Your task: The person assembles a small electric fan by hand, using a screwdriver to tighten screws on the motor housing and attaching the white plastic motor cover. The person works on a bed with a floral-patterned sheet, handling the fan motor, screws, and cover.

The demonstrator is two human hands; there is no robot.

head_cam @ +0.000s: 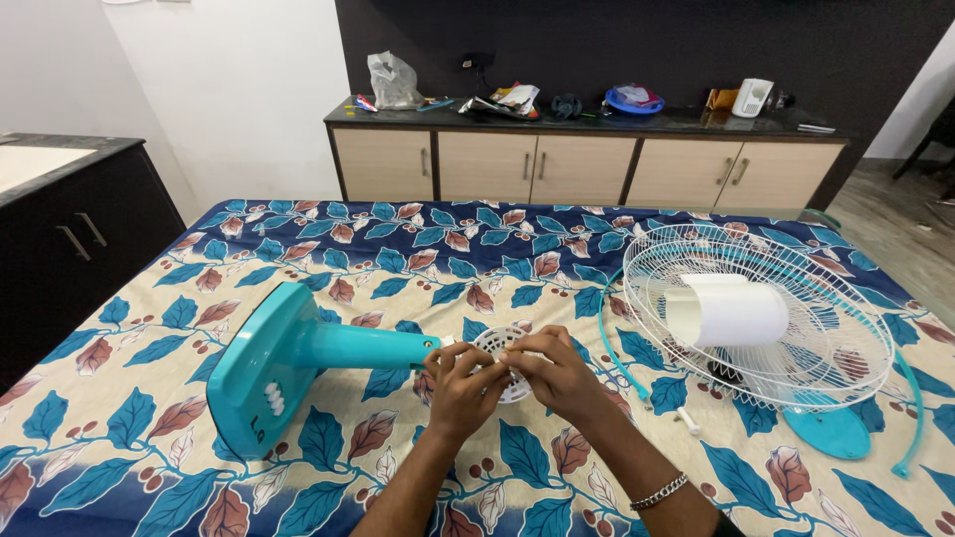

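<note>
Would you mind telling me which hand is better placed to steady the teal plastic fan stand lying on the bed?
Probably the left hand: it sits right at the end of the teal plastic fan stand, whereas the right hand lies further away, over the round white slotted cap.

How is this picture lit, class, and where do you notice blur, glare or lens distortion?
Head view: even, soft light, faint shadows under the hands; slight glare on the teal fan base; the cabinet edges bow from the wide lens; everything stays sharp, no motion blur.
</note>
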